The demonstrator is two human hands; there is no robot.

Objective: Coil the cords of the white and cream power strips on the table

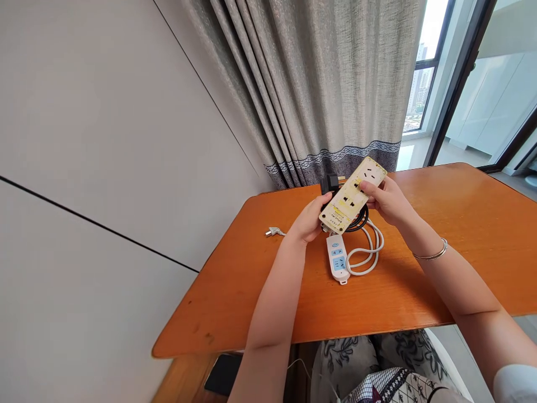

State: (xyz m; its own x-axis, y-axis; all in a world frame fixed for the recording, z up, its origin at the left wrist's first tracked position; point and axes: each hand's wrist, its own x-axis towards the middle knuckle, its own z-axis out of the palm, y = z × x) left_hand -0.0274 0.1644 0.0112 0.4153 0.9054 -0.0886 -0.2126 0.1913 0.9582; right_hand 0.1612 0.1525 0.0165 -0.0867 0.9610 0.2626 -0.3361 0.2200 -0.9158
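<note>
Cream strip (pixel 352 196) in two hands (pixel 309 221) (pixel 388 201), one white strip (pixel 338 257)

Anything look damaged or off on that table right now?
The power strip held by the left hand and right hand is yellowed and blotchy, unlike the clean white strip lying below it.

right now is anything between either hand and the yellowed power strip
Nothing visible does. The left hand holds the yellowed power strip at its near end and the right hand holds its far side, both touching it directly.
</note>
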